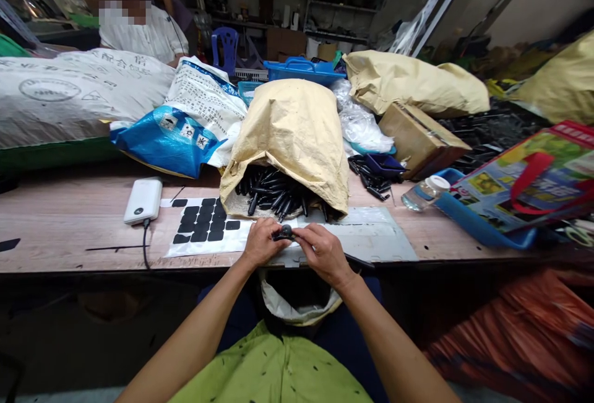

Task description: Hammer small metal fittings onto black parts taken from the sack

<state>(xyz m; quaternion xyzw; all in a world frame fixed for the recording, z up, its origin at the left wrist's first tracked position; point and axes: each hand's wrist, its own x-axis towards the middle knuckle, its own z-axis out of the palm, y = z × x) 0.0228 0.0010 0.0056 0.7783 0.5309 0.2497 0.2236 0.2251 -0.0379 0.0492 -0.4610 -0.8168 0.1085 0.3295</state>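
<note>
My left hand [262, 242] and my right hand [321, 252] meet at the table's front edge, fingers closed on a small black part [284, 231] with a rounded knob. Its exact kind is too small to make out. Just beyond them, a tan paper sack [292, 124] lies with its mouth toward me, full of black tapered plastic pieces [278, 192]. Left of my hands is a white sheet with rows of black rounded-square stickers [200, 222]. A grey board [375, 236] lies under and right of my right hand. An open bag [297, 313] sits at my lap below.
A white power bank [143, 200] with a cable lies left. Blue-and-white [185, 124] and large white sacks stand behind it. To the right are a clear jar [424, 194], a cardboard box [420, 140] and a blue tray [487, 229] holding a colourful bag. A person [139, 31] sits across.
</note>
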